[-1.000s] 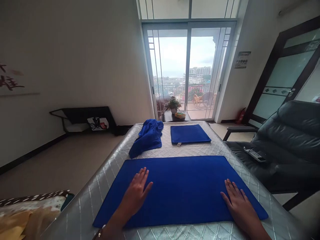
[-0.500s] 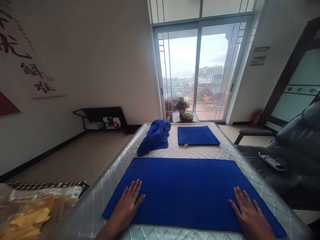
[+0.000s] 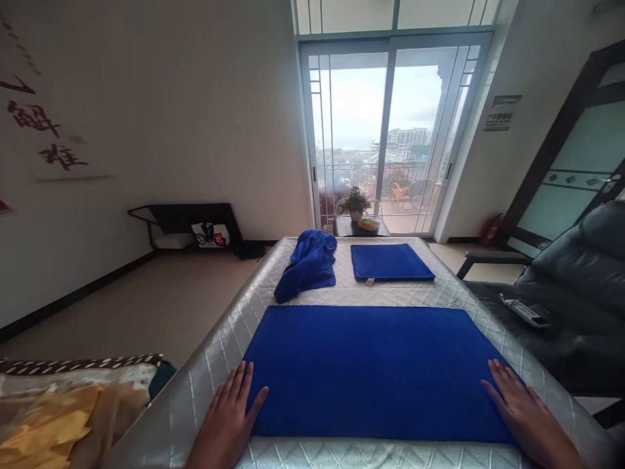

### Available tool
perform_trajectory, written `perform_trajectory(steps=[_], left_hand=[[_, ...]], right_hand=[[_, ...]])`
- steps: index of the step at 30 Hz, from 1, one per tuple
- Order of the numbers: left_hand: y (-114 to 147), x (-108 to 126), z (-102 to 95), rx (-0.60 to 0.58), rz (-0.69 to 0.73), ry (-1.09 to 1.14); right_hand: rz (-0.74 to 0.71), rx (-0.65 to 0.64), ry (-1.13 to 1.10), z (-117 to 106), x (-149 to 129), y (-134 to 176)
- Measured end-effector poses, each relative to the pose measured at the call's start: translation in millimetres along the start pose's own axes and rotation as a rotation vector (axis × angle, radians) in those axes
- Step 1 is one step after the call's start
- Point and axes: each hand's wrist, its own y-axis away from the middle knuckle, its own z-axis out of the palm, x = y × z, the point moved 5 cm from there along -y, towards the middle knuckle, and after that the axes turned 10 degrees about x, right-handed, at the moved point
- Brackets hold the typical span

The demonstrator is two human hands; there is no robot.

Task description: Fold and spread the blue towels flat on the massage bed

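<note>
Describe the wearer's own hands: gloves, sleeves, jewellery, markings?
Left hand and right hand are both bare: no gloves, and no rings or markings that I can make out. No sleeve or cuff shows on either side. The bottom edge cuts both off around the wrist, so anything worn higher up can't be told.
</note>
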Motion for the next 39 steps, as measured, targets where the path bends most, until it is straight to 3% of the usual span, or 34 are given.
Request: perform_trajectory(steps=[4, 7, 9, 15, 17, 19, 21, 24, 29, 32, 35, 39], left_hand=[[0, -1, 2.9, -0.051, -0.069, -0.005], [-1, 1, 2.4, -0.106, -0.086, 0.003], [-1, 2, 2.1, -0.116, -0.092, 0.013], [-2, 1, 2.3, -0.050, -0.121, -0.001], [-3, 1, 1.3, -0.042, -0.113, 0.000], [-4, 2, -0.8, -0.052, -0.098, 0.001], [-5, 3, -2.8, -0.095, -0.095, -0.005], [-5, 2, -6.8, -0.150, -0.097, -0.025], [-10, 0, -12.4, -0.218, 0.033, -0.076], [-30, 17, -16.5, -0.283, 0.016, -0.122], [-72, 79, -22.1, -0.292, -0.014, -0.093], [-138, 212, -3.8, -0.364, 0.323, 0.171]], right_hand=[[0.128, -0.066, 0.035, 2, 31, -4], [0.134, -0.085, 0.095, -13, 5, -21], [0.098, -0.112, 0.104, -28, -45, -39], [-0.183, -0.297, -0.195, -44, -253, -104], [-0.239, -0.340, -0.267, -37, -296, -123], [-0.244, -0.371, -0.292, -24, -317, -139], [-0.231, -0.380, -0.284, -12, -317, -151], [-0.222, -0.367, -0.241, 2, -285, -163], [-0.046, -0.309, -0.029, 11, -171, -174], [0.053, -0.255, 0.065, 16, -120, -174], [0.062, -0.231, 0.074, 22, -107, -174], [0.055, -0.212, 0.051, 25, -111, -174]])
